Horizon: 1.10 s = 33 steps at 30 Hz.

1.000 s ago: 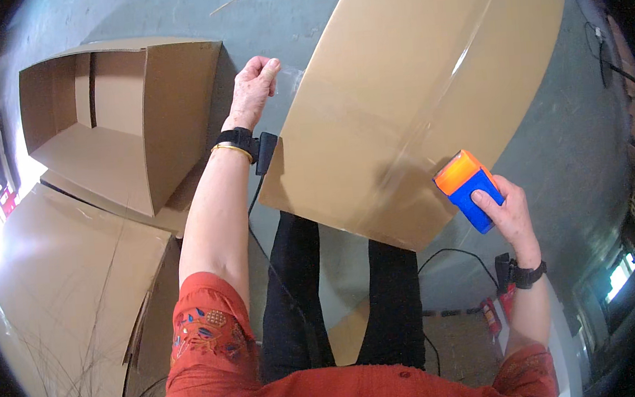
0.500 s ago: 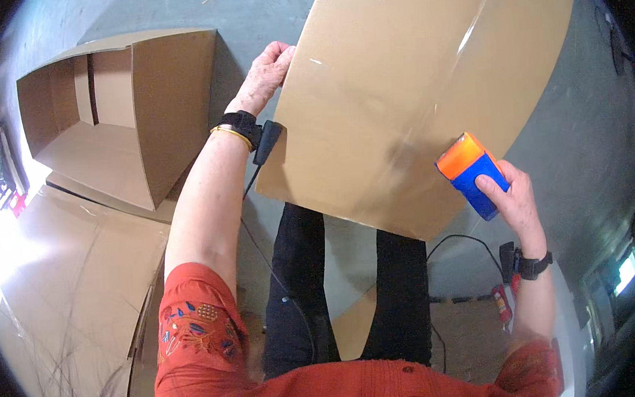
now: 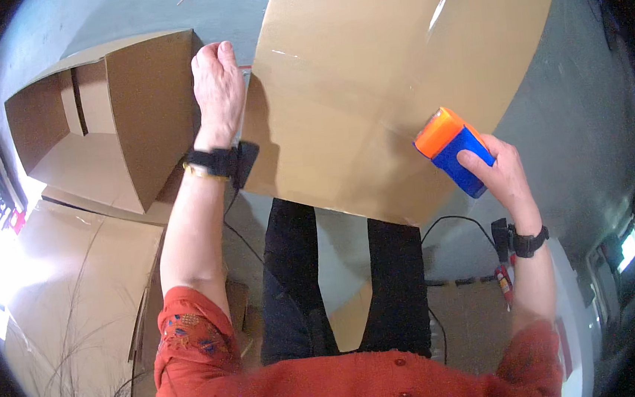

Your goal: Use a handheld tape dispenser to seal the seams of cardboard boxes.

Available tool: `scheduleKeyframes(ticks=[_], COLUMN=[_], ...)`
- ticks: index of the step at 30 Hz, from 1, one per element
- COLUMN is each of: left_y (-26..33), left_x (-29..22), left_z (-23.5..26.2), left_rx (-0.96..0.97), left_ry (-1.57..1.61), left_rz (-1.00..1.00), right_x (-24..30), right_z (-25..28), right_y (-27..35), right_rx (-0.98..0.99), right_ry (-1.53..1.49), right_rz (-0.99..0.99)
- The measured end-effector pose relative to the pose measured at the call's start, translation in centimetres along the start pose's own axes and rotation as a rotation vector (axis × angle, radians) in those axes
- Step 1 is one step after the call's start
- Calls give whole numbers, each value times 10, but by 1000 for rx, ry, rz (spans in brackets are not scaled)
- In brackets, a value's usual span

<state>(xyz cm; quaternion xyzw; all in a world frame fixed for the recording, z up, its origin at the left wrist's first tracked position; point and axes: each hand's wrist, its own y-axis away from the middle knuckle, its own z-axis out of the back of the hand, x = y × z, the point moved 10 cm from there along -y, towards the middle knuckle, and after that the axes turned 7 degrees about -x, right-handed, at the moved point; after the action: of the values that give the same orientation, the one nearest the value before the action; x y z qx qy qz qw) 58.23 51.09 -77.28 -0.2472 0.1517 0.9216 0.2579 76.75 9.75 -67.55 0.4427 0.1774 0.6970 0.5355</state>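
A large brown cardboard piece (image 3: 341, 114), perhaps a closed box, fills the middle ahead of my legs. A shiny strip, like clear tape, runs along its far seam. My left hand (image 3: 219, 87) is off its left edge, fingers curled and the back of the hand up. Whether anything is pinched in those fingers is hidden. A pale strip with a red end (image 3: 246, 68) shows between that hand and the cardboard edge. My right hand (image 3: 505, 169) grips a blocky blue and orange handheld tool (image 3: 454, 150) above the cardboard's right part, its orange end pointing away from me.
On the left an open cardboard box (image 3: 154, 107) lies on its side. Flattened cardboard (image 3: 77, 270) lies nearer. Black cables (image 3: 250, 245) hang from the wrist straps. A small red item (image 3: 504, 281) is at the lower right, and grey floor (image 3: 551, 128) lies beyond the cardboard.
My left hand has moved left, off the cardboard's edge, and turned back-up. My right hand has shifted slightly left and away from me with the tool. The cardboard appears a little further left.
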Motion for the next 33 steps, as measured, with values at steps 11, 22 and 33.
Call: scheduleKeyframes(ticks=[11,22,33], left_y=[58,61,59], left_x=[-21,-18,-15], left_z=[-26,-34,-37], left_rx=[-35,-42,-85], left_ry=[92,6,-25], left_rz=[14,53,74], right_x=[2,3,-5], right_z=[-6,-4,-4], right_y=[-7,-7,-10], right_rx=[67,54,86], right_ry=[72,153,99], right_rz=[-20,-75,-30])
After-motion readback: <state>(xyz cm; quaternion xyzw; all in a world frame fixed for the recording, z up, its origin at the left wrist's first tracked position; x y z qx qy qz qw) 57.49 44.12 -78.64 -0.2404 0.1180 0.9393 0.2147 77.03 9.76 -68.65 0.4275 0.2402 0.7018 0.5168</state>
